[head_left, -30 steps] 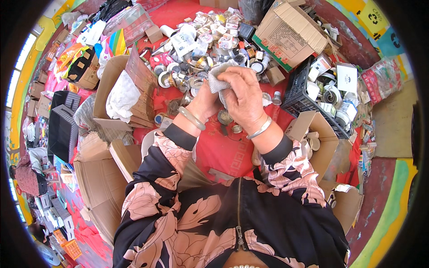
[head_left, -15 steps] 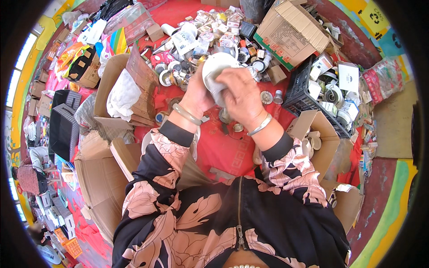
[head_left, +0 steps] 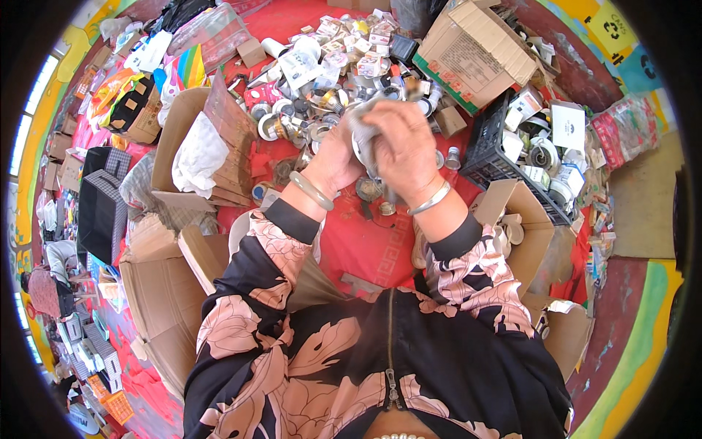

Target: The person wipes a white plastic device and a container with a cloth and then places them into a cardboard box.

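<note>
Above the red ground sheet, my left hand (head_left: 338,162) grips a round white lamp fixture (head_left: 361,146) by its side, fingers wrapped round it. My right hand (head_left: 406,150) is closed over a pale grey cloth (head_left: 360,113) pressed against the fixture; motion smears both. Much of the fixture is hidden behind my fingers and the cloth. Just beyond my hands lies a heap of loose lamp fixtures (head_left: 272,128) and small boxes (head_left: 373,66). A small silvery lamp part (head_left: 453,157) stands on the sheet right of my right hand.
To the right are a black plastic crate (head_left: 486,157) full of fixtures and an open carton (head_left: 530,234) holding white round pieces. A large carton (head_left: 475,55) stands behind. Left, an open carton (head_left: 179,135) has a white bag (head_left: 201,161). Another person (head_left: 50,293) is at far left.
The white fixture has tilted from showing its broad round face to nearly edge-on. My right hand with the cloth has shifted slightly across it, and both hands sit a little farther right.
</note>
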`<action>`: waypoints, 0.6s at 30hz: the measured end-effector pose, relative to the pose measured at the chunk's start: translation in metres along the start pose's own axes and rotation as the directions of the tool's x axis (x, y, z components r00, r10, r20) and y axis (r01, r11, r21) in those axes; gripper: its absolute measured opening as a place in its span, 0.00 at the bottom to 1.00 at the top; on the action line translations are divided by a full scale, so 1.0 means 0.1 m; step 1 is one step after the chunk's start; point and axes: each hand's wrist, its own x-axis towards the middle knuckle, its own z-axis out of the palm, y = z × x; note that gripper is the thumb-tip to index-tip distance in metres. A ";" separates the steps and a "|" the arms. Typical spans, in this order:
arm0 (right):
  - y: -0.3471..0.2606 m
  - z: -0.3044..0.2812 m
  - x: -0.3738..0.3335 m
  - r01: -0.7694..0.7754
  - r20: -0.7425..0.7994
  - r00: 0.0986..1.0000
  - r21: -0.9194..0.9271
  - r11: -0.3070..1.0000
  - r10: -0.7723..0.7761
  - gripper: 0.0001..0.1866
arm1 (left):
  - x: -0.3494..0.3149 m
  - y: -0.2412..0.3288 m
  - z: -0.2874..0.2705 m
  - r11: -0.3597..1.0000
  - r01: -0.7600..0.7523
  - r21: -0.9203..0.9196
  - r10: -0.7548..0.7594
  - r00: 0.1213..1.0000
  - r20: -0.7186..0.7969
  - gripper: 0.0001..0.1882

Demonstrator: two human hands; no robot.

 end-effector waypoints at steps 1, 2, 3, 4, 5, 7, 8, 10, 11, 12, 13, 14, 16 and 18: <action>0.09 -0.05 0.02 -0.006 -0.058 0.998 -0.093 0.996 0.001 0.15 | -0.03 0.01 0.08 1.000 -0.010 0.029 0.010 1.000 0.028 0.16; 0.20 -0.07 0.02 -0.069 -0.082 0.995 -0.128 0.989 0.059 0.14 | -0.05 0.03 0.12 0.998 -0.026 0.061 0.022 0.998 0.050 0.16; 0.30 -0.11 0.01 -0.132 -0.108 0.987 -0.162 0.978 0.115 0.14 | -0.06 0.04 0.14 0.995 -0.041 0.094 0.034 0.997 0.073 0.16; 0.38 -0.14 0.00 -0.183 -0.099 0.981 -0.179 0.967 0.168 0.14 | 0.00 0.02 0.02 0.991 -0.120 0.064 0.118 0.993 0.024 0.16; 0.45 -0.19 -0.01 -0.234 -0.092 0.971 -0.199 0.952 0.220 0.13 | 0.04 0.10 -0.05 0.991 -0.121 -0.064 0.127 0.988 0.086 0.18; 0.60 -0.23 -0.04 -0.407 -0.116 0.911 -0.112 0.907 0.395 0.11 | 0.03 0.22 -0.11 0.970 -0.132 -0.204 0.151 0.985 0.080 0.20; 0.63 -0.27 -0.04 -0.485 -0.097 0.872 -0.031 0.874 0.480 0.11 | 0.05 0.30 -0.18 0.961 -0.086 -0.263 0.151 0.959 0.239 0.22; 0.63 -0.32 -0.02 -0.570 -0.082 0.809 0.129 0.811 0.582 0.10 | 0.03 0.34 -0.13 0.963 -0.120 -0.243 0.156 0.979 0.134 0.23; 0.59 -0.35 0.01 -0.605 -0.082 0.776 0.182 0.775 0.626 0.10 | 0.02 0.36 -0.11 0.963 -0.135 -0.232 0.157 0.984 0.080 0.24; 0.51 -0.37 0.03 -0.558 -0.096 0.804 0.222 0.800 0.587 0.11 | 0.04 0.36 -0.17 0.956 -0.102 -0.275 0.153 0.973 0.171 0.24; 0.34 -0.38 0.09 -0.507 -0.109 0.830 0.261 0.822 0.546 0.12 | 0.02 0.35 -0.14 0.956 -0.130 -0.263 0.163 0.981 0.108 0.24; 0.23 -0.38 0.13 -0.356 -0.137 0.918 0.123 0.926 0.371 0.13 | 0.03 0.30 -0.08 0.957 -0.148 -0.250 0.165 0.985 0.047 0.24; -0.04 -0.30 0.17 -0.060 -0.073 0.996 -0.002 0.998 0.059 0.14 | 0.07 0.22 -0.08 0.972 -0.141 -0.187 0.153 0.987 0.050 0.26; -0.26 -0.17 0.14 0.146 0.070 0.986 0.057 0.988 -0.150 0.15 | 0.07 0.14 -0.21 0.964 -0.004 -0.266 0.089 0.948 0.307 0.25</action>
